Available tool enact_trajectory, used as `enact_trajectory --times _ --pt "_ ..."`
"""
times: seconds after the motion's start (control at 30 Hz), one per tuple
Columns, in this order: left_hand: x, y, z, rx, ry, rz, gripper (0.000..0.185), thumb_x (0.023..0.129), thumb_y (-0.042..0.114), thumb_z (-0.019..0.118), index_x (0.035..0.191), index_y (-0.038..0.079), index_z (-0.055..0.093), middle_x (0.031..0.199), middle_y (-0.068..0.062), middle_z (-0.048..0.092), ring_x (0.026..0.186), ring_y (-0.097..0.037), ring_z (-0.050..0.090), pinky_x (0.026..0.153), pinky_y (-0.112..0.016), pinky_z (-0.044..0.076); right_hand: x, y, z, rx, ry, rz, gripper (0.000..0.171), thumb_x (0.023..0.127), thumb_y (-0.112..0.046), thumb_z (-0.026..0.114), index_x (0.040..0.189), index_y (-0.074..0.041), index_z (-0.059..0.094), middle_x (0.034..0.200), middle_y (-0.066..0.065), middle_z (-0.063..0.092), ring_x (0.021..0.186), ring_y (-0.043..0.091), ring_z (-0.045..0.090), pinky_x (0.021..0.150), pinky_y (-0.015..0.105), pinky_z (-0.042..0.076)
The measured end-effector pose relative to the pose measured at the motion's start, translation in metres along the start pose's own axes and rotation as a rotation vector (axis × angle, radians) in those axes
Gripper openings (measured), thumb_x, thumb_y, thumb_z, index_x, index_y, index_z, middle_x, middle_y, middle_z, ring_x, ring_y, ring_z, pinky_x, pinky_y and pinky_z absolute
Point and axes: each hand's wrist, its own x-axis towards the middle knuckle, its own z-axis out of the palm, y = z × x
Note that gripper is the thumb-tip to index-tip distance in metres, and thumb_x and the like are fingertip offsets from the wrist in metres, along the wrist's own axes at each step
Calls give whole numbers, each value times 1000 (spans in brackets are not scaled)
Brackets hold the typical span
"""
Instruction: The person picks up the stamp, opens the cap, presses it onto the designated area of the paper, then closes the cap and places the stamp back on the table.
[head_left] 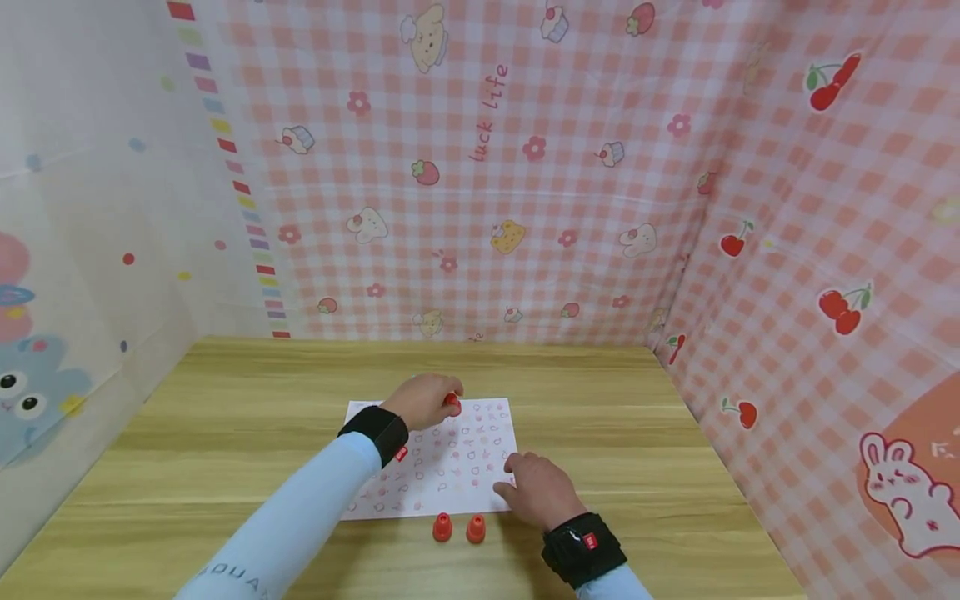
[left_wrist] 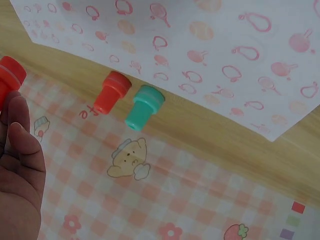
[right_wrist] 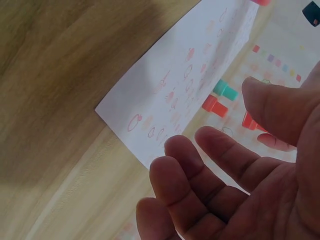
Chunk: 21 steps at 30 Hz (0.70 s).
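While a small, light, rigid red stamp (head_left: 452,402) is pinched upright in the left hand (head_left: 424,400) over the sheet (head_left: 480,433), the thin paper is pressed flat under the right hand's (head_left: 542,490) straight fingers.

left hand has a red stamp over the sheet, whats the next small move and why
Probably press the small red plastic stamp, gripped by the left hand, straight down onto the white paper sheet of pink stamped shapes, since the right hand rests on its near corner, steadying it.
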Motion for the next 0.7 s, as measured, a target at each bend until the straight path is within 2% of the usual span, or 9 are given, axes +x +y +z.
enact_trajectory --times 0.37,0.57,0.7 --pt "26 -10 -3 -5 -20 -55 26 92 18 72 114 5 68 91 -2 66 78 -17 57 80 -33 52 -5 2 3 -9 26 -7 31 89 -29 74 103 -2 68 78 4 57 67 18 49 64 35 44" --pt "38 -14 -6 -15 -25 -68 17 93 18 71 106 7 69 85 0 64 75 -16 57 77 -33 51 -3 4 6 -1 12 26 32 89 -31 74 104 -3 68 78 3 57 68 18 48 64 35 44" --pt "45 -15 -6 -11 -35 -85 17 93 16 71 107 6 70 86 -1 63 77 -18 56 77 -32 50 -4 5 9 3 2 41 32 89 -31 74 104 -4 68 78 3 56 68 18 48 64 34 44"
